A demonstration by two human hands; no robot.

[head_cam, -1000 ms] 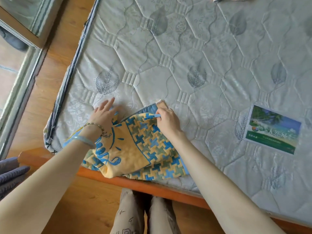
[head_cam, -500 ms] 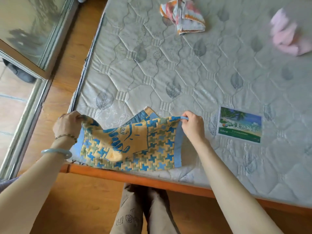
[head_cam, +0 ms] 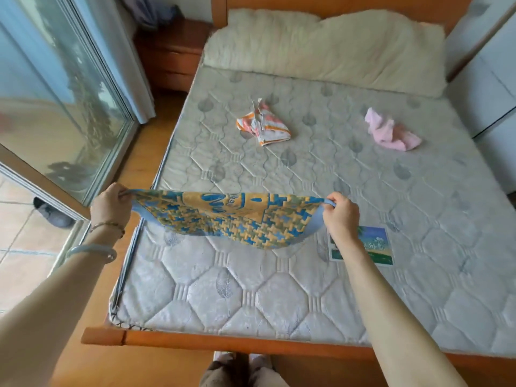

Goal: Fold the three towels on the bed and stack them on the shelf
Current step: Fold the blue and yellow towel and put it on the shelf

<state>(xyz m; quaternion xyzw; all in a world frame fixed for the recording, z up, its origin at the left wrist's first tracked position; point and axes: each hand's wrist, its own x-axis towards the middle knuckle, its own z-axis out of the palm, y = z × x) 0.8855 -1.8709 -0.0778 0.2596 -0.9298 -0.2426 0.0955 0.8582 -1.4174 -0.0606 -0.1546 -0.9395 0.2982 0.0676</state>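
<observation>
A blue and yellow patterned towel (head_cam: 226, 219) hangs stretched in the air above the near part of the bed. My left hand (head_cam: 110, 208) pinches its left corner and my right hand (head_cam: 342, 215) pinches its right corner. An orange and white towel (head_cam: 264, 127) lies crumpled in the middle of the mattress (head_cam: 279, 289). A pink towel (head_cam: 391, 131) lies crumpled farther right. No shelf shows in this view.
A cream fluffy blanket (head_cam: 321, 48) covers the head of the bed. A picture label (head_cam: 374, 245) sits on the mattress by my right wrist. A glass sliding door (head_cam: 55, 101) stands at the left, a wooden nightstand (head_cam: 170, 54) beyond it, and a white cabinet (head_cam: 488, 88) at the right.
Both hands have lifted the blue and yellow towel off the mattress and spread it wide between them. The view has tilted up, showing the whole bed.
</observation>
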